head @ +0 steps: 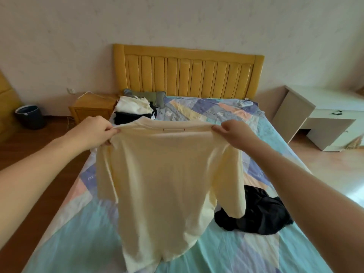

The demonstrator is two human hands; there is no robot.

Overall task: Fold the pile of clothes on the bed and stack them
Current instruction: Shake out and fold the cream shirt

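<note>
Above bed (65, 229), both hands' fingers (115, 131) pinching shirt (163, 184)

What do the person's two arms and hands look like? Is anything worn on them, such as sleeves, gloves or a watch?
Both forearms are bare up to the picture's edge: no sleeves show. The left hand and right hand wear no gloves, and no watch, bracelet or ring is visible.

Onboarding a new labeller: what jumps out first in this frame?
A cream shirt fills the centre, held up over the bed by its shoulders, the left hand and right hand each pinching one. Next, a crumpled black garment lies on the sheet at the lower right. A stack of folded clothes sits at the far left corner, near the yellow headboard.
</note>
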